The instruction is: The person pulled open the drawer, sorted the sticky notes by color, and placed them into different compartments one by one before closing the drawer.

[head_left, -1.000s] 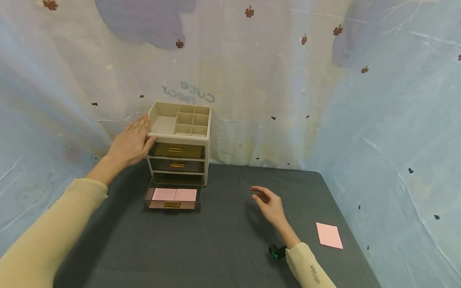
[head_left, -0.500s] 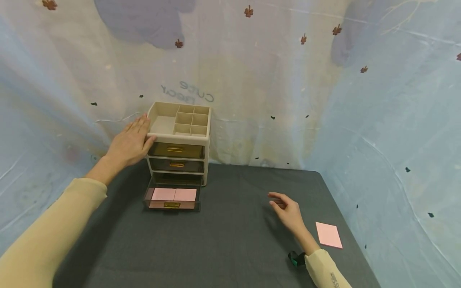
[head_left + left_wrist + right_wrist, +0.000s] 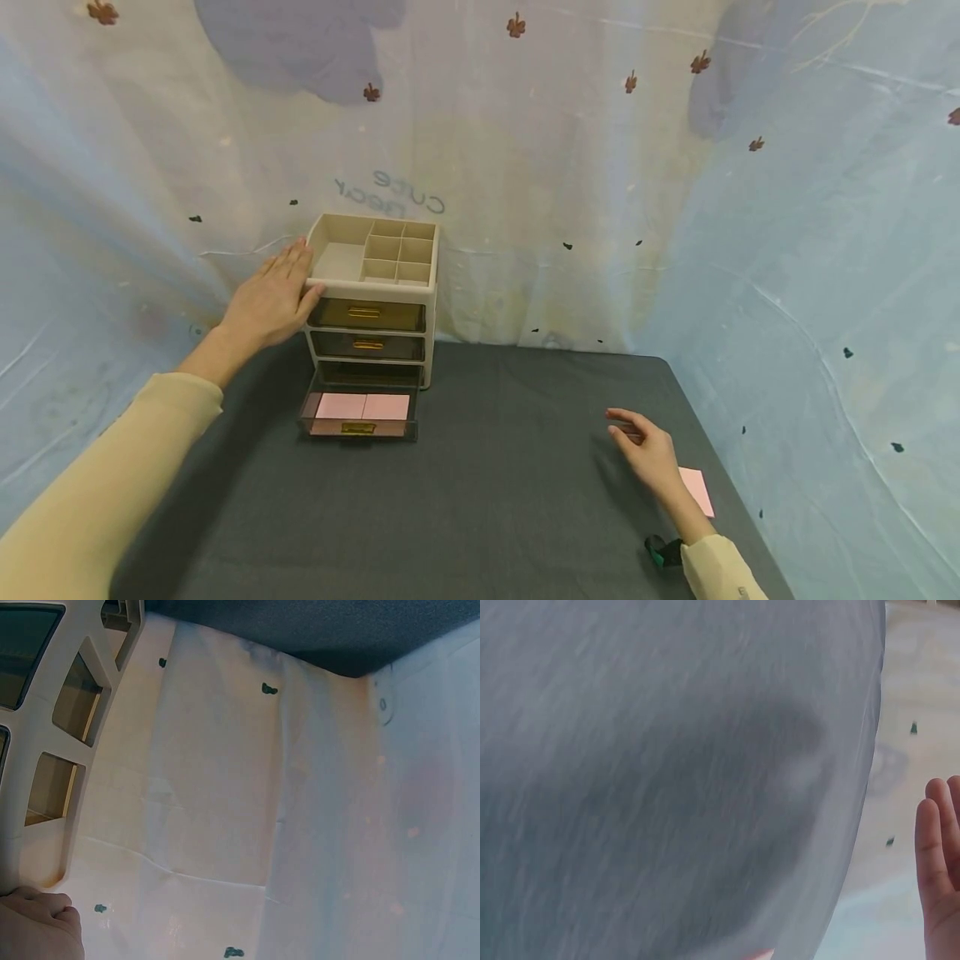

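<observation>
A cream desktop drawer organizer (image 3: 433, 333) stands at the back left of the table. My left hand (image 3: 270, 300) rests against its upper left side, fingers extended along the edge and thumb at the front; in the left wrist view this hand (image 3: 41, 922) shows only in part beside the side wall. The bottom smoky drawer (image 3: 401, 429) is pulled out and holds two pink sticky note pads (image 3: 341, 406) side by side. Over the table's right part hovers my right hand (image 3: 648, 454), fingers loosely bent, holding nothing. A third pink sticky note pad (image 3: 697, 492) lies partly hidden behind that hand's wrist.
Two upper drawers (image 3: 367, 343) are closed, with gold handles. The organizer's top has an open tray (image 3: 341, 260) and several small compartments. A dark grey cloth covers the table (image 3: 480, 500). A patterned curtain (image 3: 525, 167) hangs behind and along both sides.
My right hand has moved to the right across the table, and its wrist now covers part of the loose sticky note pad. The left hand and the organizer have stayed in place.
</observation>
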The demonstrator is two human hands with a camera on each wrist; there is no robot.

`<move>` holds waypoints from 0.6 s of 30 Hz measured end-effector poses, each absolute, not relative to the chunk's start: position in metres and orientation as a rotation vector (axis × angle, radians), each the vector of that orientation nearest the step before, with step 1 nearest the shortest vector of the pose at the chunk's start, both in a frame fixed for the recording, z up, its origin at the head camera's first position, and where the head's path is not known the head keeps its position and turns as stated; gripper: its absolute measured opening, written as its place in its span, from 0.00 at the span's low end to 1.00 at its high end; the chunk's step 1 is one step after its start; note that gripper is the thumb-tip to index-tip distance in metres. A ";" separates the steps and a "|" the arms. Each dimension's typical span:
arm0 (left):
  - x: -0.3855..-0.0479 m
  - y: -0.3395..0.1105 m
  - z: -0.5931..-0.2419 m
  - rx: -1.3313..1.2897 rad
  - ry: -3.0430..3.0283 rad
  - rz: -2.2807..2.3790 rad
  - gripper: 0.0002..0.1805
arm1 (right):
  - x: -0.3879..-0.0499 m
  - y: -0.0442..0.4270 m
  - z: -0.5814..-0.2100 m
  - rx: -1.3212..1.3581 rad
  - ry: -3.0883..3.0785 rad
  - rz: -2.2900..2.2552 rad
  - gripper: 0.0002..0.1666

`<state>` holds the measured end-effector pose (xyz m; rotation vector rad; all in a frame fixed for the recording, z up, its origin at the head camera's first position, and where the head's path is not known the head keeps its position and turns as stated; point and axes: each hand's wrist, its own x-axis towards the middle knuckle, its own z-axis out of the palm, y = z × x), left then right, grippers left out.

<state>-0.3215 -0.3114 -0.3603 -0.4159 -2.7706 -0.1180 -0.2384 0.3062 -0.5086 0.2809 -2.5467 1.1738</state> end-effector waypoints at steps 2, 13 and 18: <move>-0.321 -0.312 -0.360 -0.414 -2.772 -0.114 0.42 | -0.235 0.315 -0.507 0.270 -2.545 1.157 0.17; -0.319 -0.311 -0.358 -0.422 -2.755 -0.125 0.41 | -0.221 0.366 -0.507 0.280 -2.578 1.008 0.19; -0.319 -0.310 -0.359 -0.423 -2.759 -0.127 0.41 | -0.220 0.389 -0.514 0.309 -2.602 0.975 0.19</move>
